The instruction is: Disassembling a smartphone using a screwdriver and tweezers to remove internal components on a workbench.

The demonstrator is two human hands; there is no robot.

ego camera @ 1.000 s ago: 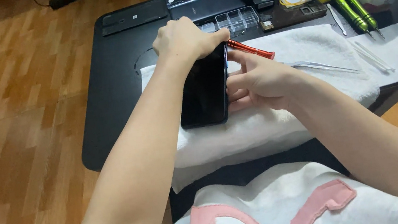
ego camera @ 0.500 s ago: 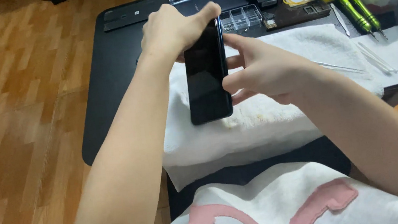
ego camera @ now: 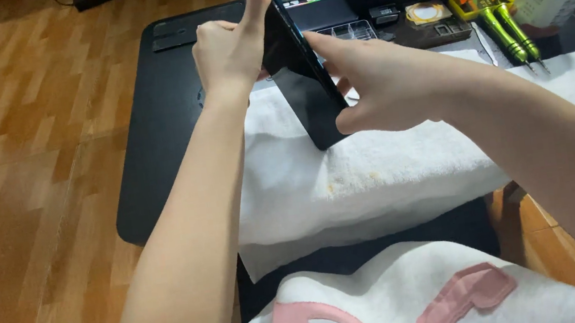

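Compared with half a second ago, the dark phone (ego camera: pixel 303 83) is raised higher and tipped further on end above the white towel (ego camera: pixel 376 172), its lower corner now close to the towel's surface and its upper end lifted toward the back of the black table (ego camera: pixel 152 127). The long axis runs steeply, from the towel up and away toward the clear parts tray (ego camera: pixel 348 31). The left hand (ego camera: pixel 233 47) is closed around the phone's upper left edge, thumb stretched up along the top end. The right hand (ego camera: pixel 395 86) is held against the opposite, right-hand face, index finger laid along the edge and thumb tucked below near the lower corner; the fingers are partly curled, not wide open. The phone is thus kept between both hands, the left nearer its top, the right nearer its base. Green-handled screwdrivers (ego camera: pixel 505 32) lie well to the right of the towel.
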